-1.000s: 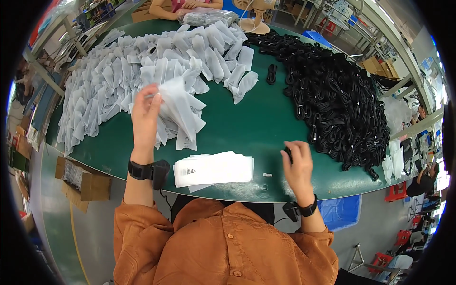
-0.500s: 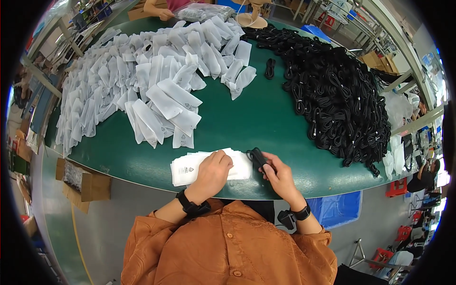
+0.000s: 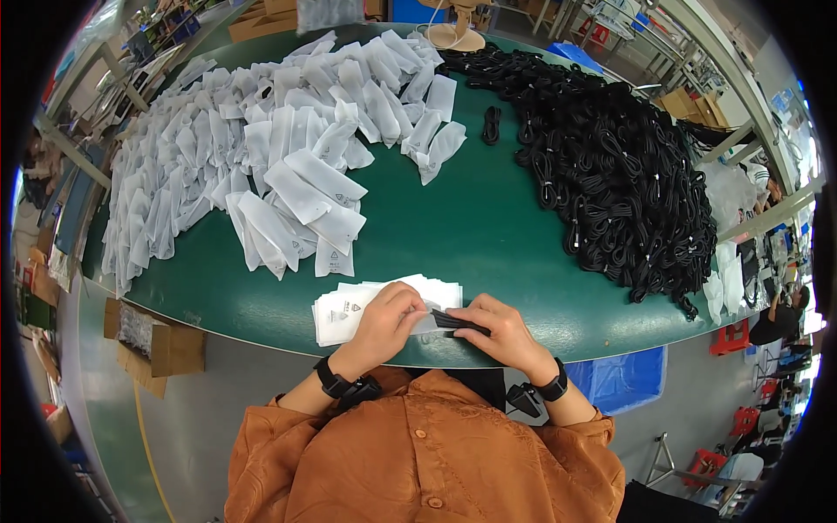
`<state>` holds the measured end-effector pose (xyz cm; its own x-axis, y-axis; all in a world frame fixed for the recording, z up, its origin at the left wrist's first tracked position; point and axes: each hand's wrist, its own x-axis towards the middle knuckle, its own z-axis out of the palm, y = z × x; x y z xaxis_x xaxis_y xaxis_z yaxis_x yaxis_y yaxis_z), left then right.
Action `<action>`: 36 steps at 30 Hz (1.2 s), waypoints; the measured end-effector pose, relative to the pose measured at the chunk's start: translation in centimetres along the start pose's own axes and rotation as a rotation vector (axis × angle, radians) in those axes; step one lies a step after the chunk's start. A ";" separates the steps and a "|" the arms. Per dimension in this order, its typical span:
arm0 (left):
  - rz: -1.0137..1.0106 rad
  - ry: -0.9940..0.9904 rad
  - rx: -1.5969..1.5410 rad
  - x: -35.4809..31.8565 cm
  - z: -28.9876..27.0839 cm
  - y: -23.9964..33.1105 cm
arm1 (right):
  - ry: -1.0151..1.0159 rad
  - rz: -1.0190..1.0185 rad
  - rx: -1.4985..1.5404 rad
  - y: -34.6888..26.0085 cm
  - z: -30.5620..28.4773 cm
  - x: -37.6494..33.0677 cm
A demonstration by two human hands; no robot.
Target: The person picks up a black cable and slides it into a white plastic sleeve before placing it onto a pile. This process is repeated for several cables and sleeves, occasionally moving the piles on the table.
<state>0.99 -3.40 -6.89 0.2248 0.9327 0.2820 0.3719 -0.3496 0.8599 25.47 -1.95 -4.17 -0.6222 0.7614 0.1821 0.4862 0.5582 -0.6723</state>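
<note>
My left hand [image 3: 387,324] is closed in a pinch on the edge of a translucent white bag, over a stack of flat white bags [image 3: 336,315] at the table's front edge. Between thumb and fingers, my right hand [image 3: 503,331] grips a bundled black cable [image 3: 455,322]. The cable lies level, its left end at the bag's mouth beside my left fingers. Whether its tip is inside the bag I cannot tell. Filled white bags [image 3: 296,187] are heaped at the left and back, and a pile of bundled black cables [image 3: 610,174] covers the right side.
The green table [image 3: 436,235] has a curved front edge close to me. A single cable bundle [image 3: 492,125] lies apart near the pile. A cardboard box [image 3: 166,340] stands below at left, a blue bin [image 3: 623,379] below at right. A fan base [image 3: 455,37] is at the back.
My right hand has brought the cable left and turned it level toward the bag. My left fingers have lifted a bag's edge. At the back, the other person's hand has left view.
</note>
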 end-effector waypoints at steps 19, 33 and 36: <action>-0.098 -0.035 -0.316 4.4 -4.4 2.1 | 0.363 -0.128 0.397 -1.7 0.0 5.7; -0.336 -0.022 -1.037 5.9 -4.3 2.4 | 0.468 -0.320 0.325 -2.9 0.1 8.1; -0.370 -0.035 -1.139 5.7 -4.3 2.1 | 0.481 -0.425 0.062 -2.7 0.0 8.1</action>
<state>-0.81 1.58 -1.65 0.3035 0.9510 -0.0585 -0.5882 0.2353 0.7737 19.10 2.73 -0.94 -0.4012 0.5489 0.7333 0.2122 0.8345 -0.5086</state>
